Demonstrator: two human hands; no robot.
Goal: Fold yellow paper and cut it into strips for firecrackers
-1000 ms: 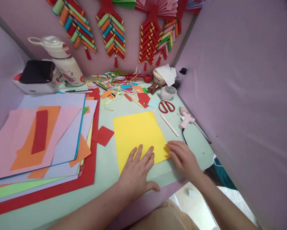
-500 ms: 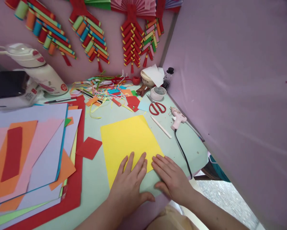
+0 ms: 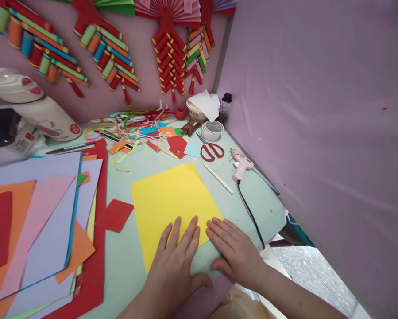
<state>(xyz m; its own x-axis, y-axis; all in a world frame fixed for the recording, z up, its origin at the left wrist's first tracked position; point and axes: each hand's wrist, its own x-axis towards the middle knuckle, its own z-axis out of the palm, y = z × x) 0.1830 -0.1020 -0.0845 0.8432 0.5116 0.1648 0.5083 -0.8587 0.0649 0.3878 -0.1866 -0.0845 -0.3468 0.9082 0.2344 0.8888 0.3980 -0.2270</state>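
Observation:
A sheet of yellow paper lies flat on the pale green table. My left hand rests on its near edge, palm down, fingers spread and stretched out. Beside it, my right hand lies flat with its fingertips on the sheet's near right corner. Neither hand grips anything. To the left of the sheet is a red paper diamond. A white pen lies to the right of the sheet, below the red-handled scissors.
Coloured paper sheets are stacked at left, near a white bottle. Paper strips and scraps lie at the back, beside a tape roll and a bowl. A pink glue gun with a black cord sits at right.
The whole view has shifted, so things at the back appear farther left. Both hands stay flat on the yellow sheet with little visible movement.

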